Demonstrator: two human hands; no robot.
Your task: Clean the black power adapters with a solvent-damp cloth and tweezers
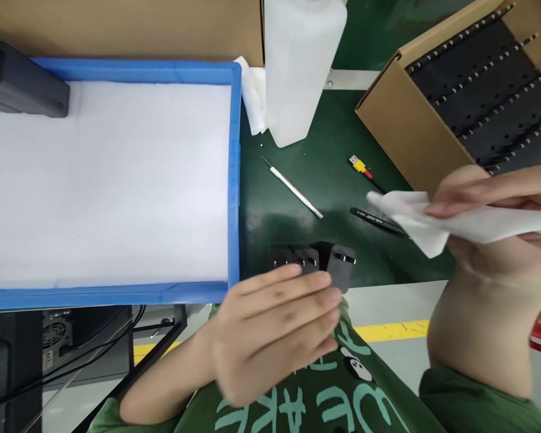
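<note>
My left hand [275, 331] is stretched out with its fingers nearly straight, palm toward my body, near the table's front edge. Just beyond its fingertips stand several black power adapters, the rightmost adapter [341, 267] showing its metal prongs. Whether the fingers touch them I cannot tell. At the right, my right hand [491, 210] pinches a white wipe [415, 216], raised above the table. Below the wipe lie black tweezers [374, 219], partly covered. A silver craft knife [296, 191] with a thin pointed tip rests between the tray and the tweezers.
A blue-rimmed tray [234, 180] lined with white fills the left, with a black device [27, 84] at its corner. A white plastic bottle [300, 72] stands behind the knife. A cardboard box [415, 126] of black parts is at the right, near a yellow USB plug [359, 166].
</note>
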